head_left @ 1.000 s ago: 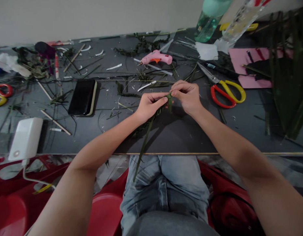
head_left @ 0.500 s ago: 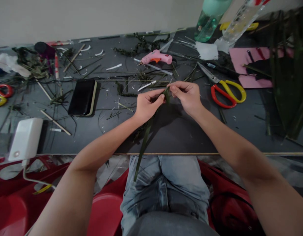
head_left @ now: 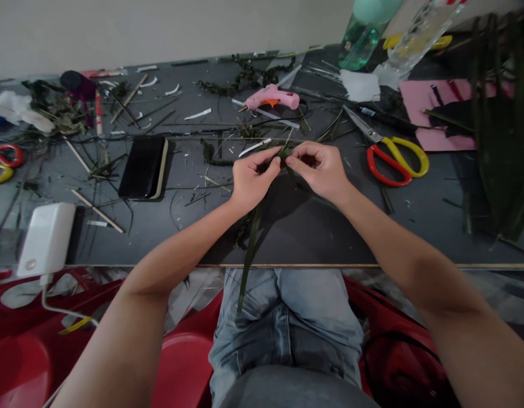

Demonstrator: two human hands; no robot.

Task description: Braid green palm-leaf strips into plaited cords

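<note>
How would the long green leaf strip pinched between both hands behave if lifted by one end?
The leaf strip probably flops: its free length droops past the table edge. It looks thin and light. The left hand and right hand fold it, so it likely creases easily.

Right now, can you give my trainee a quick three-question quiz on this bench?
1. True or false: both hands pinch the green leaf strip.
2. Which lies nearest the right hand? A) phone B) red-and-yellow scissors C) white charger
3. What colour is the glue gun?

Key: 1 true, the left hand grips it too; 2 B; 3 pink, with an orange trigger.
</note>
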